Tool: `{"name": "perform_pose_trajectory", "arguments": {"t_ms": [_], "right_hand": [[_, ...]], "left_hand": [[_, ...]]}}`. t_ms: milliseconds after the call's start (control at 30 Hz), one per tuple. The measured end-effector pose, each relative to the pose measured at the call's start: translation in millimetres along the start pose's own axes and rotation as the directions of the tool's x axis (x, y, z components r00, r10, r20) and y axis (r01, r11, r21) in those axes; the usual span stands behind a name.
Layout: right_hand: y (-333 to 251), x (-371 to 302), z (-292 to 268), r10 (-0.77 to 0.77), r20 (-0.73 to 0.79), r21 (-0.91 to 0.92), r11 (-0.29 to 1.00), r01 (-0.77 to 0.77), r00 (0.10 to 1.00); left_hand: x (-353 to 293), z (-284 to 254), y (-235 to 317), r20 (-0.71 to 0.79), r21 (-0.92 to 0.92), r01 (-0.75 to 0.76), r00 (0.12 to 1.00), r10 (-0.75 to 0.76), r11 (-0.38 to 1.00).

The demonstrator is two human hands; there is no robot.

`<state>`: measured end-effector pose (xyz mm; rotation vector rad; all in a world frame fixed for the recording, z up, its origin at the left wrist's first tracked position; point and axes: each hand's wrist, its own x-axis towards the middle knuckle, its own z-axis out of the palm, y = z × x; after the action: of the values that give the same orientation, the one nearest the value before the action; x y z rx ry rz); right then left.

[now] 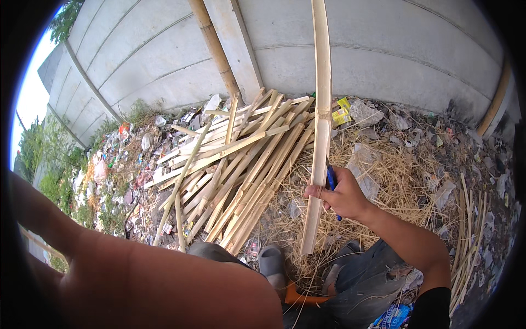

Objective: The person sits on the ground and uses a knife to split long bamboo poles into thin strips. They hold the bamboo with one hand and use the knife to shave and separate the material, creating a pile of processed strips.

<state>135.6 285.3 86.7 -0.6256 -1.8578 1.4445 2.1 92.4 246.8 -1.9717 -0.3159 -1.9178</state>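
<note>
My right hand [344,194] is closed round the lower part of a long split bamboo strip [322,82], held almost upright with its hollow side showing. In the same grip is a slim blue tool [331,178]; my fingers hide most of it, so its exact kind does not show. Very close and large, my left forearm [164,279] crosses the lower left. At the left rim my left hand [66,252] has thumb and fingers spread apart, their tips cut off by the dark edge. A heap of split bamboo strips [246,159] lies ahead on the ground.
A grey concrete panel wall [383,60] stands behind the heap, with a bamboo pole [212,44] leaning on it. Straw-like shavings [400,192] and litter cover the ground. Thin strips [468,241] lie at the right. Something orange [307,299] shows between my feet.
</note>
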Motion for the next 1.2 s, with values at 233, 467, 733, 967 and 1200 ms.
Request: {"name": "perform_pose_trajectory", "arguments": {"t_ms": [233, 467, 733, 967, 1200], "right_hand": [[15, -8, -2, 0.149, 0.013, -0.010, 0.989, -0.149, 0.989], [7, -4, -2, 0.073, 0.034, -0.132, 0.989, -0.068, 0.997], [-4, -2, -1, 0.103, 0.045, -0.018, 0.995, -0.103, 0.994], [0, -3, 2, 0.119, 0.043, 0.014, 0.993, -0.119, 0.992], [0, -9, 9, 0.095, 0.010, 0.068, 0.993, -0.096, 0.995]], "left_hand": [[-12, 1, -13, -0.019, 0.002, 0.050, 0.999, -0.050, 0.999], [-12, 7, -5, -0.057, -0.030, 0.019, 0.998, -0.021, 0.999], [-11, 5, -15, -0.067, 0.004, 0.028, 0.997, -0.027, 1.000], [-10, 0, -10, -0.052, 0.018, 0.037, 0.998, -0.036, 0.999], [-9, -1, -11, -0.035, 0.033, 0.035, 0.999, -0.034, 0.999]]}}
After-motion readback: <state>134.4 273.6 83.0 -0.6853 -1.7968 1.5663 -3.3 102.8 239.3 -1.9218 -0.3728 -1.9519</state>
